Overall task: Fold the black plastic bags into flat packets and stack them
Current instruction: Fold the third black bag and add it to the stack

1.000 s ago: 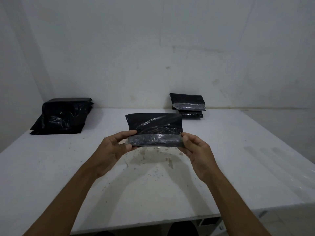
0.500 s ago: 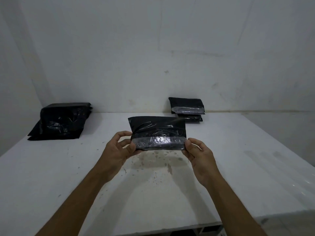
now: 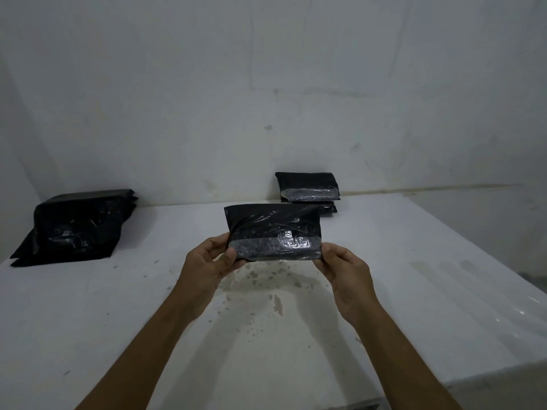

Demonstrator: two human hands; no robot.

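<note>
A folded black plastic packet (image 3: pixel 273 229) with a grey strip along its lower edge hangs in the air above the white table (image 3: pixel 414 261). My left hand (image 3: pixel 211 263) pinches its lower left corner, thumb in front. My right hand (image 3: pixel 344 269) pinches the lower right corner. Behind the packet, against the wall, stands a small stack of folded packets (image 3: pixel 307 189). A pile of unfolded black bags (image 3: pixel 75 227) lies at the far left of the table.
The table's middle carries brownish stains (image 3: pixel 266 291). A white wall closes the back and left. The table's front right edge drops off at the lower right.
Both hands have raised the packet slightly and carried it a little to the right and away from me; my left fingers have closed tighter on its corner.
</note>
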